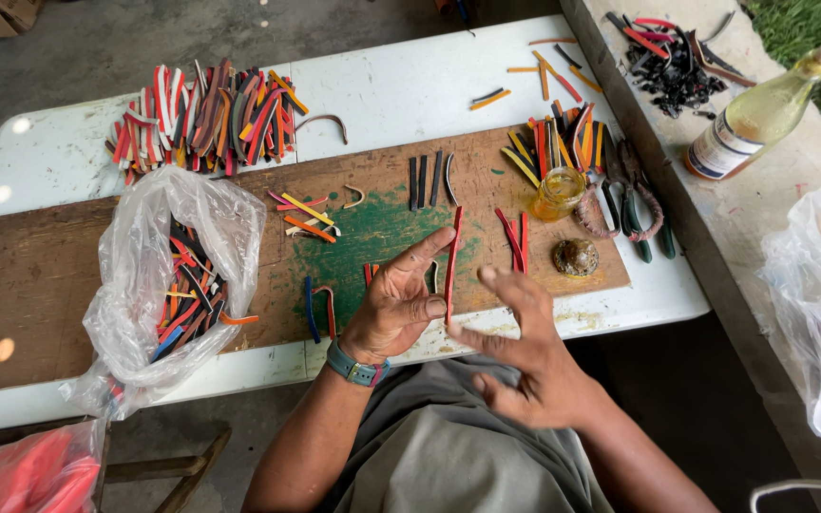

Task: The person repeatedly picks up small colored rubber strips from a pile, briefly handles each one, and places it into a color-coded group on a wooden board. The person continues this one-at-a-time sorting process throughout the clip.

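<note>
1. The left hand (396,302) is holding a long red strip (452,261) upright, pinching its lower end between thumb and fingers while the forefinger is pointing up toward the strip's upper part.
2. The red strip is standing over the green-stained patch of the wooden board (40,275), just in front of the person's lap.
3. The right hand (525,351) is hovering just beside the strip's lower end with its fingers spread and slightly blurred; it is gripping nothing.
4. A wristband (357,367) is sitting on the left wrist.
5. The board is lying on a white table (401,81).
6. A clear plastic bag (168,275) of coloured strips is lying open on the board's left part.
7. A big pile of coloured strips (206,119) is lying on the table behind the bag.
8. Four dark strips (429,179) are lying side by side on the board beyond the left hand.
9. A small glass jar (559,193) is standing on the board to the right, with its lid (575,256) lying near it.
10. Pliers (631,201) are lying just right of the jar.
11. A corked bottle (762,112) of pale liquid is lying tilted on the concrete ledge (762,228) at the right.
</note>
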